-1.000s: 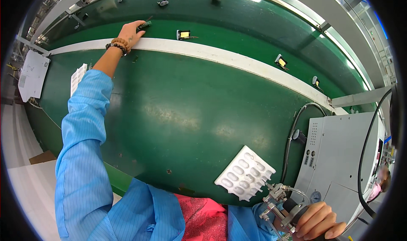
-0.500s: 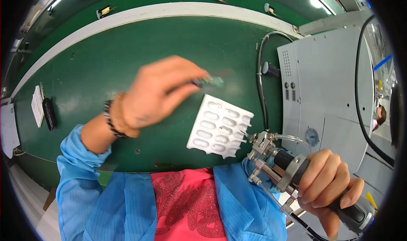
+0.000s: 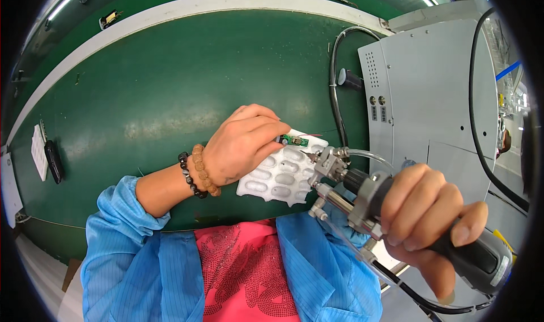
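Note:
My left hand [image 3: 245,142], with two bead bracelets at the wrist, pinches one end of a small green circuit board [image 3: 297,141]. A thin red wire runs off the board. Fingers and board are over the far part of a white tray [image 3: 262,202] with rounded hollows. On the right, my right hand [image 3: 428,220] is closed round the black handle of a hand-held dispensing tool [image 3: 340,180] with a metal valve head and clear tubes. Its thin tip lies just below the board, over the tray; whether they touch I cannot tell.
A grey metal cabinet [image 3: 419,90] stands at the right, with a black hose [image 3: 333,90] curving beside it. Far left lie a black pen-like object [image 3: 54,160] and a white strip [image 3: 38,153]. Several small parts sit on the green shelf behind the white ledge [image 3: 187,12].
My left hand has come down and right, bringing the board from above the tray to the tool's tip. The tool has shifted slightly left and up in view; the whole view has shifted too.

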Demonstrator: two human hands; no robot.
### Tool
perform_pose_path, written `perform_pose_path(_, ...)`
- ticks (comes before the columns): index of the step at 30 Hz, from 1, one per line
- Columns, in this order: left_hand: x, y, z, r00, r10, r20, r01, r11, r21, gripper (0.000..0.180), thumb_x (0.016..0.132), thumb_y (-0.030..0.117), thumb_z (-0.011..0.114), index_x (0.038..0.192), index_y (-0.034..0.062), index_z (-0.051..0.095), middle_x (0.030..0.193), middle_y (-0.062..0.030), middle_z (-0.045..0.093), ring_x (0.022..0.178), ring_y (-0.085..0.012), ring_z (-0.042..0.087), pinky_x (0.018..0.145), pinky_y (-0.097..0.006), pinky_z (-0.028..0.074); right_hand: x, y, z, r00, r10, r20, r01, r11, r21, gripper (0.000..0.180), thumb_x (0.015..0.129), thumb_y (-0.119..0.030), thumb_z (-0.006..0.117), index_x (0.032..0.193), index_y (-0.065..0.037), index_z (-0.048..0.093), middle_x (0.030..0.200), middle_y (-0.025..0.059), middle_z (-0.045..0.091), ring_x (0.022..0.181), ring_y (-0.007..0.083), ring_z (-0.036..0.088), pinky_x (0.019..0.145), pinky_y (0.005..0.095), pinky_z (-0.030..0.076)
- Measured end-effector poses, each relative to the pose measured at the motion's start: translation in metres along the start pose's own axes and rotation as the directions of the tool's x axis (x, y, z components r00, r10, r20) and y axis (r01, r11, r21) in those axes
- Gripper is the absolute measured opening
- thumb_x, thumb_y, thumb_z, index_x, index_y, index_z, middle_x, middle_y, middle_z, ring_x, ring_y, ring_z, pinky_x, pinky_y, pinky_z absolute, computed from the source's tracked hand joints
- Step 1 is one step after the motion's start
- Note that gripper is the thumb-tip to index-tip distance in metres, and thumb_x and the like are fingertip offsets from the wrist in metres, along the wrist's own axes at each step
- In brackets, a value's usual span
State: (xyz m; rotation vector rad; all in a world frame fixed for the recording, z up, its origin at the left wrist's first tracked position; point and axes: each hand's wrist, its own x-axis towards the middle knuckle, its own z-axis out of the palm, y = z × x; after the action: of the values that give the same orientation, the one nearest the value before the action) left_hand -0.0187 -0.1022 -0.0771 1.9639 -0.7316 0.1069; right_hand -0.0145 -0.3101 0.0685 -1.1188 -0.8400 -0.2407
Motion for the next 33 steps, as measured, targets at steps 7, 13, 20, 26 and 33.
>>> perform_pose_path(7,-0.004,-0.007,0.001,0.999,-0.026,-0.02,0.025,0.999,-0.047,0.032,0.072,0.008,0.081,0.102,0.003,0.071,0.106,-0.0106,0.072,0.102,-0.0293,0.065,0.087,-0.04,0.053,0.004,0.024,0.001,0.995,0.046,0.085,-0.043,0.999,-0.031,0.058,0.084,-0.051,0.075,0.113,-0.009,0.049,0.069,0.0007,0.057,0.05,0.01,0.056,0.044,0.0215,0.047)
perform_pose_path(13,-0.003,-0.009,0.001,0.999,-0.028,-0.033,0.025,0.996,-0.082,0.032,0.073,0.007,0.08,0.102,0.0022,0.071,0.105,-0.0107,0.072,0.102,-0.0294,0.065,0.088,-0.04,0.052,0.004,0.028,0.006,0.993,0.069,0.094,-0.065,0.997,-0.048,0.058,0.084,-0.053,0.074,0.114,-0.009,0.049,0.07,0.0008,0.056,0.05,0.0099,0.056,0.044,0.0218,0.047)
perform_pose_path(20,-0.003,-0.009,0.001,0.999,-0.028,-0.027,0.025,0.997,-0.073,0.032,0.073,0.007,0.08,0.103,0.0019,0.071,0.104,-0.011,0.072,0.101,-0.0298,0.065,0.088,-0.04,0.052,0.004,0.033,0.007,0.993,0.05,0.104,-0.046,0.998,-0.043,0.058,0.084,-0.053,0.073,0.113,-0.009,0.049,0.071,0.0006,0.056,0.049,0.0096,0.055,0.043,0.0217,0.046)
perform_pose_path(26,-0.003,-0.01,0.002,0.999,-0.023,-0.026,0.021,0.997,-0.08,0.032,0.072,0.006,0.08,0.102,0.0013,0.071,0.104,-0.0111,0.072,0.101,-0.0299,0.065,0.088,-0.04,0.052,0.004,0.033,0.008,0.993,0.053,0.109,-0.047,0.997,-0.058,0.056,0.085,-0.052,0.072,0.112,-0.009,0.048,0.07,0.0002,0.055,0.05,0.0093,0.055,0.044,0.0216,0.046)
perform_pose_path(33,-0.002,-0.009,0.002,0.999,-0.035,-0.016,0.033,0.995,-0.096,0.03,0.072,0.005,0.079,0.101,0.0004,0.071,0.103,-0.0116,0.072,0.1,-0.03,0.065,0.086,-0.04,0.053,0.006,0.041,0.017,0.99,0.068,0.127,-0.057,0.995,-0.085,0.049,0.087,-0.048,0.072,0.104,-0.012,0.043,0.068,-0.0008,0.054,0.05,0.0093,0.055,0.044,0.0221,0.044)
